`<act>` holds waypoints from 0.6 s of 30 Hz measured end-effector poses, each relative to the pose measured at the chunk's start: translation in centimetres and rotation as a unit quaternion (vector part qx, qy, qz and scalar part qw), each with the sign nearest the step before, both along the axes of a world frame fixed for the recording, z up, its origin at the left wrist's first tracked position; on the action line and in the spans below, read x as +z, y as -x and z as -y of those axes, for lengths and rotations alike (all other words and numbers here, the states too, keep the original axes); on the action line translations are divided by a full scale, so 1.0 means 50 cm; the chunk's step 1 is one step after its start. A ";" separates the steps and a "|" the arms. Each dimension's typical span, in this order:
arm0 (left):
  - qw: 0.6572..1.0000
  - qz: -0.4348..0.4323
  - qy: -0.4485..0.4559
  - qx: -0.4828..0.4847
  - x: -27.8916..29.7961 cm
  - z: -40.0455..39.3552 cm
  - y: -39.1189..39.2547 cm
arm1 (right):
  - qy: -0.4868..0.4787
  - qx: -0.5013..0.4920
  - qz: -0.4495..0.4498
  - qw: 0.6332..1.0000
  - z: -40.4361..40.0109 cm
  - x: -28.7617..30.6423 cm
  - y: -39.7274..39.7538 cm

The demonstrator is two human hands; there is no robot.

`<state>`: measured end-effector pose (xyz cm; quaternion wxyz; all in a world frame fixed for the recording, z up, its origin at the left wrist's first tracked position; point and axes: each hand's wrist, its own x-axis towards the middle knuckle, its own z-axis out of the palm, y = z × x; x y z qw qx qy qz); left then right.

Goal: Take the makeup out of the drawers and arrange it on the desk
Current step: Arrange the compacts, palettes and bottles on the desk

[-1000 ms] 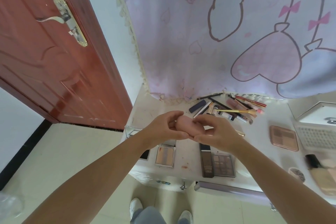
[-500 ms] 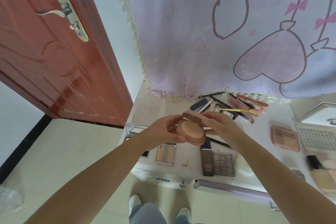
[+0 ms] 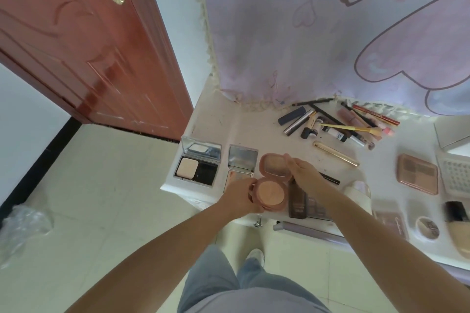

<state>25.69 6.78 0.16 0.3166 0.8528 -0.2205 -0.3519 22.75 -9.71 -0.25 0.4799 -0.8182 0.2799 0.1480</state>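
A round pink compact (image 3: 270,191) lies open near the front edge of the white desk (image 3: 218,119), its peach powder pan facing up and its mirrored lid tilted back. My left hand (image 3: 241,195) grips the base from the left. My right hand (image 3: 302,173) holds the lid's right rim. To the left lie a black powder compact (image 3: 197,168) with its mirror up and a square silver palette (image 3: 241,160), partly hidden by my left hand. A dark brown eyeshadow palette (image 3: 297,202) lies under my right wrist.
Pencils, tubes and a yellow brush (image 3: 351,128) are piled at the desk's back, with a gold tube (image 3: 335,153) in front of them. A rose-gold palette (image 3: 417,173), white perforated tray (image 3: 455,175) and foundation bottle (image 3: 460,226) lie right. A drawer handle (image 3: 307,232) juts below. A red door (image 3: 76,46) stands left.
The shut compact held up between both hands was opened in the air, then lowered onto the desk front. The camera has tilted down, showing more of the desk.
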 end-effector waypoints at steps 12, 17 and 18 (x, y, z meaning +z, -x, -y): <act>0.985 0.107 -0.127 0.039 -0.060 0.036 0.034 | 0.142 0.085 -0.006 0.986 0.017 -0.029 -0.032; 0.980 0.132 -0.143 0.030 -0.069 0.044 0.029 | 0.144 0.084 0.007 0.986 0.022 -0.014 -0.047; 0.979 0.137 -0.146 0.029 -0.069 0.044 0.030 | 0.144 0.088 0.004 0.986 0.022 -0.012 -0.048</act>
